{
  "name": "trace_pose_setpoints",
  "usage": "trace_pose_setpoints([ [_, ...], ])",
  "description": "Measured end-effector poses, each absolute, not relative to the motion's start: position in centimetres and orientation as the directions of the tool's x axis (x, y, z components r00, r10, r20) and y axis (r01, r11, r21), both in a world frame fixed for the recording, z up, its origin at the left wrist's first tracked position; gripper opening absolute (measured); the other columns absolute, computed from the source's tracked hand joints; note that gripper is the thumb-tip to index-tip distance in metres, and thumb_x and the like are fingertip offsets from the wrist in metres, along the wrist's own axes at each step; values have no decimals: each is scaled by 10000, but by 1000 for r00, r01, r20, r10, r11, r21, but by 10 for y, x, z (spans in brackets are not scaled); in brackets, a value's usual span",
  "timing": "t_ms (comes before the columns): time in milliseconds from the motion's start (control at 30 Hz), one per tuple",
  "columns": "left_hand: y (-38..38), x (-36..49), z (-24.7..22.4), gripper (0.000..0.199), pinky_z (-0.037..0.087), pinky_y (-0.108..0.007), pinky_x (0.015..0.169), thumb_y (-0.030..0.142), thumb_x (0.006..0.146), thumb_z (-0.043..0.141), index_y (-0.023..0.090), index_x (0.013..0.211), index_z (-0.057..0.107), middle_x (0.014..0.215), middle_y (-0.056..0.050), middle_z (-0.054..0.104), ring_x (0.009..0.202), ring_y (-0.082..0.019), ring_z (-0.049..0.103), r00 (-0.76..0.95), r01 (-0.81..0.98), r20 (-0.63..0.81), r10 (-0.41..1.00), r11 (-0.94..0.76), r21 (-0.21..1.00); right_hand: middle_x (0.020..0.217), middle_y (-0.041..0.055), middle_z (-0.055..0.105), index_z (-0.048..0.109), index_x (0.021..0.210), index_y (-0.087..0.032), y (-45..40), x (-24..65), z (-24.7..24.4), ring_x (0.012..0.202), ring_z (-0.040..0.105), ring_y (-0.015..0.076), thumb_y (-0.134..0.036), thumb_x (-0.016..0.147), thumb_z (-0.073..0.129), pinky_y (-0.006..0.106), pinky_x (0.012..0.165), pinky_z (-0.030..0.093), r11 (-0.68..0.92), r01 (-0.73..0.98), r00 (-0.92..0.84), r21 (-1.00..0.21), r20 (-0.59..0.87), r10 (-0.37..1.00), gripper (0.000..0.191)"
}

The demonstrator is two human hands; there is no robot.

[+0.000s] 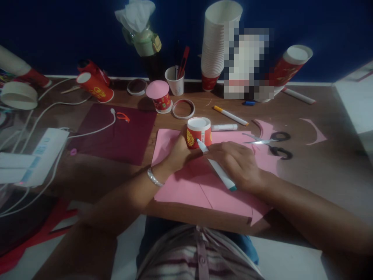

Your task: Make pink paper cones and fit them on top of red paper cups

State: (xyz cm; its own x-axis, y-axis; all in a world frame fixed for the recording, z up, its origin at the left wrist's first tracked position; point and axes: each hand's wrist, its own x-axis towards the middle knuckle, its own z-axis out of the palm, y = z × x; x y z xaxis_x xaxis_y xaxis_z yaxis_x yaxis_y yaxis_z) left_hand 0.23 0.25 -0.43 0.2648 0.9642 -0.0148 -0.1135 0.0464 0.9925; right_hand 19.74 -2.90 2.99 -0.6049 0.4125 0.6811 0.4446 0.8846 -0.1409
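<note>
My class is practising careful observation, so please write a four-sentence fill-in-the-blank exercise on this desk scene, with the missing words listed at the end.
1. The right hand holds a marker whose barrel is mostly ____.
2. The left hand grips a short cup, which is mainly ____ below its white top.
3. A silvery bracelet circles the ____ wrist.
4. The scissors have ____ handles.

Missing words: white; red; left; black.

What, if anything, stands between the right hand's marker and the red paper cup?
Nothing visible. The marker in the right hand has its tip at the near wall of the red paper cup; contact is hard to tell. The left hand, at the cup's left side, leaves that spot uncovered.
</note>
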Motion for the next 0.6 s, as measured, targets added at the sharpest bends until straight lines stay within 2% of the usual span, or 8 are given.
trace_pose_setpoints([
  [133,3,0,-8,570,605,-393,890,497,569,991,196,841,590,1187,-114,742,1106,-287,694,263,-113,-58,963,91,989,982,133,763,620,1171,-125,-28,198,28,847,733,225,-62,1000,461,336,702,597,882,437,-577,-177,696,426,243],
  [267,4,-1,-11,581,600,-416,935,484,573,1002,192,907,626,1238,-127,731,1164,-306,687,287,-161,-64,956,114,980,983,131,767,619,1176,-129,-28,200,28,861,740,230,-51,980,500,339,716,606,874,446,-551,-195,710,439,241],
  [467,5,-2,-18,583,593,-419,960,401,578,1012,194,962,625,1168,-97,750,1115,-273,716,259,-211,-80,963,137,968,963,118,763,627,1158,-119,-26,202,28,829,735,224,-41,960,536,334,705,597,867,458,-541,-194,714,445,231],
  [600,5,-3,-19,569,604,-387,902,385,596,1002,182,986,641,1121,-86,757,1046,-250,723,256,-184,-118,960,168,969,976,112,767,631,1194,-138,-26,204,29,861,745,230,-61,974,519,342,721,606,865,454,-538,-216,707,459,259],
])
